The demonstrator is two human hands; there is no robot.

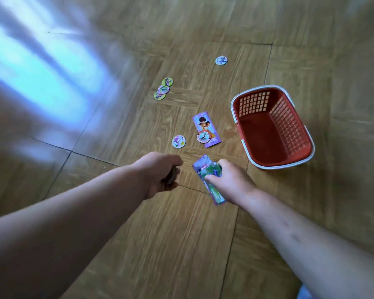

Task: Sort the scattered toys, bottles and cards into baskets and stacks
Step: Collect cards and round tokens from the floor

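Note:
My right hand [231,182] grips a small stack of long purple and green cards [205,171] just above the wooden floor. To its left, my left hand [160,173] is curled shut; something dark shows between its fingers, but I cannot tell what. Ahead lies a long purple card [203,124] with a red-rimmed round disc [204,137] on its near end. A white round disc [178,141] lies left of it. Three overlapping round discs [162,89] sit further away, and a lone pale disc [221,60] lies beyond.
A red plastic basket [298,130] with a white rim stands on the floor to the right, with nothing in it. Bright window glare covers the floor at the left.

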